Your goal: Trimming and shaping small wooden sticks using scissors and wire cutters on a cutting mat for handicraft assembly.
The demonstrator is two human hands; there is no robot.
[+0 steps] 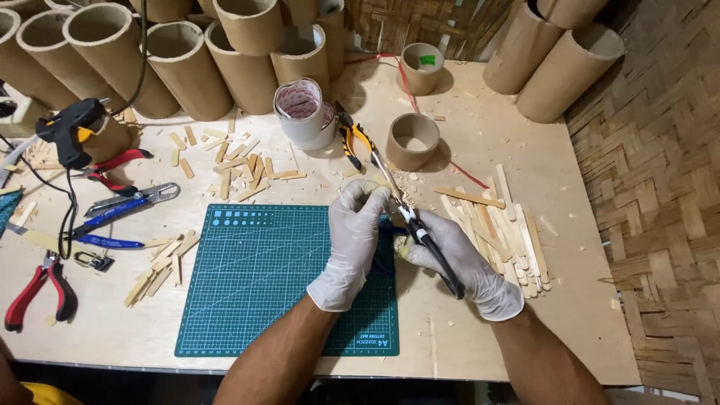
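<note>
Holding a pair of black-handled cutters (420,232), the right hand (457,262) in a white glove has its fingers wrapped tight around the handles. The left hand (358,232), gloved too, pinches a small wooden stick piece (391,196) right at the tip of the cutters. Both hands sit at the top right corner of the green cutting mat (262,277), partly over its edge.

Just right of the mat lies a pile of long flat wooden sticks (510,232). Above the mat are many short cut stick bits (240,161). Another little bunch of stick bits (161,262) lies just left of the mat.

Above the mat's right corner rests a pair of yellow-handled pliers (356,142), next to a roll of tape (304,112) and a short cardboard ring (411,141). Tall cardboard tubes (187,67) stand far above the mat, along the back of the table (540,330).

Well left of the mat are a black glue gun (69,129), blue-handled snips (124,202) and red-handled pliers (37,289).
</note>
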